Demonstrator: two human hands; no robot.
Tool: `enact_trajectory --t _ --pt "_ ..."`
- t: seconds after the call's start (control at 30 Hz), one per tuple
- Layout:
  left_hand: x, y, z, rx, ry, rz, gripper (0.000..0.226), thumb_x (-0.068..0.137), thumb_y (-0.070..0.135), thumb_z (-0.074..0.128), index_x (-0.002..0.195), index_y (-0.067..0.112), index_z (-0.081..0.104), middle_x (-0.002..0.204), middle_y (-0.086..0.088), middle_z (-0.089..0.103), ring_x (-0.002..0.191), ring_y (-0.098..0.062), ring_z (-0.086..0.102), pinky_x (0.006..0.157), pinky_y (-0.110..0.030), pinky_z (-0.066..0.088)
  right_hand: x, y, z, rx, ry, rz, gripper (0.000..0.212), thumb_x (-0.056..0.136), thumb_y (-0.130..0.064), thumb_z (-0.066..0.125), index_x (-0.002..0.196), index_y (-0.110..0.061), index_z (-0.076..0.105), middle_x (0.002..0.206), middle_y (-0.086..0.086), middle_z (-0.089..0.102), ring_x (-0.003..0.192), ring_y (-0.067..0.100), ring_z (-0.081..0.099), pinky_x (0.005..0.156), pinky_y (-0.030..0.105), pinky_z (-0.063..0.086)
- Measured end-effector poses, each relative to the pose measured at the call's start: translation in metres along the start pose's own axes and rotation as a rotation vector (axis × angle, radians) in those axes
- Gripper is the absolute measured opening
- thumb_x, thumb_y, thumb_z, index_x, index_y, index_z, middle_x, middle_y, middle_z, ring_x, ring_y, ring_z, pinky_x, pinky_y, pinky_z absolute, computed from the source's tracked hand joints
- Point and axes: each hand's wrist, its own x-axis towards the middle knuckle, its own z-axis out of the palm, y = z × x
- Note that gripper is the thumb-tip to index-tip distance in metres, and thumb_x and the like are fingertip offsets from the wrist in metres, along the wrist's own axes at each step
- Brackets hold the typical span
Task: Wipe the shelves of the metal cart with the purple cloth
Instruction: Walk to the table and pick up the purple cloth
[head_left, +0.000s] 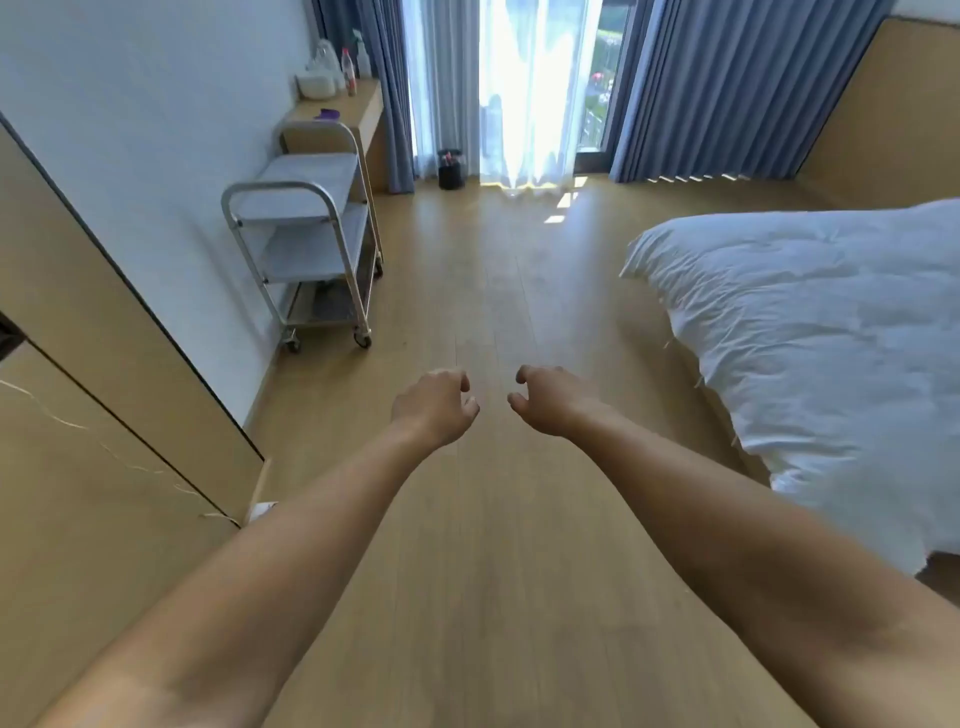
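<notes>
The metal cart (306, 234) stands against the left wall, with three shelves, curved handles and small wheels. Its shelves look bare. The purple cloth (327, 114) lies crumpled on the wooden desk (363, 111) just behind the cart. Both my arms stretch out over the wooden floor, well short of the cart. My left hand (435, 405) and my right hand (545, 397) hang side by side with loosely curled fingers, holding nothing.
A bed with a white duvet (810, 332) fills the right side. Bottles and a white bowl (332, 73) stand on the desk. A dark bin (451, 169) sits by the blue curtains and bright window. Wooden cabinet doors (104, 364) line the left.
</notes>
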Motion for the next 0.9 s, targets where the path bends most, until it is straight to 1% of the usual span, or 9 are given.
enact_trajectory --t 0.1,0.27,0.47,0.67,0.9 --pt "-0.003 0.006 0.008 0.04 -0.013 -0.013 0.031 0.087 0.039 0.053 0.112 0.022 0.061 0.111 0.0 0.065 0.1 -0.022 0.06 0.082 -0.037 0.051 -0.002 0.009 0.001 -0.027 -0.003 -0.015 0.043 0.098 -0.04 0.046 0.133 -0.016 0.05 0.13 0.007 0.059 0.118 0.027 0.056 0.092 0.04 0.049" --pt "0.001 0.013 0.014 0.067 0.006 -0.023 0.031 0.088 0.037 0.053 0.114 0.021 0.06 0.114 0.0 0.064 0.103 -0.023 0.06 0.082 -0.036 0.05 0.006 0.014 -0.005 -0.064 0.062 -0.064 0.042 0.099 -0.039 0.044 0.134 -0.015 0.05 0.13 0.006 0.058 0.117 0.027 0.056 0.088 0.04 0.048" --pt "0.026 0.004 0.021 0.093 -0.008 -0.03 0.03 0.089 0.036 0.052 0.114 0.021 0.06 0.117 -0.001 0.063 0.105 -0.024 0.059 0.082 -0.035 0.049 0.035 0.015 0.001 -0.07 0.038 -0.064 0.041 0.099 -0.038 0.044 0.134 -0.015 0.049 0.13 0.006 0.058 0.117 0.027 0.056 0.086 0.039 0.047" --pt "0.089 -0.021 0.03 0.112 -0.024 -0.015 0.03 0.09 0.034 0.052 0.116 0.019 0.058 0.117 -0.002 0.061 0.105 -0.025 0.059 0.08 -0.035 0.045 0.102 0.008 0.012 -0.065 0.003 -0.041 0.041 0.099 -0.038 0.045 0.133 -0.016 0.049 0.13 0.006 0.059 0.116 0.027 0.056 0.086 0.039 0.048" --pt "0.194 -0.064 0.032 0.113 -0.079 0.005 0.03 0.09 0.034 0.052 0.115 0.019 0.059 0.116 -0.003 0.062 0.106 -0.026 0.059 0.082 -0.035 0.048 0.214 -0.01 0.009 -0.042 -0.043 0.025 0.04 0.098 -0.036 0.046 0.132 -0.016 0.05 0.128 0.007 0.059 0.114 0.028 0.057 0.084 0.038 0.048"
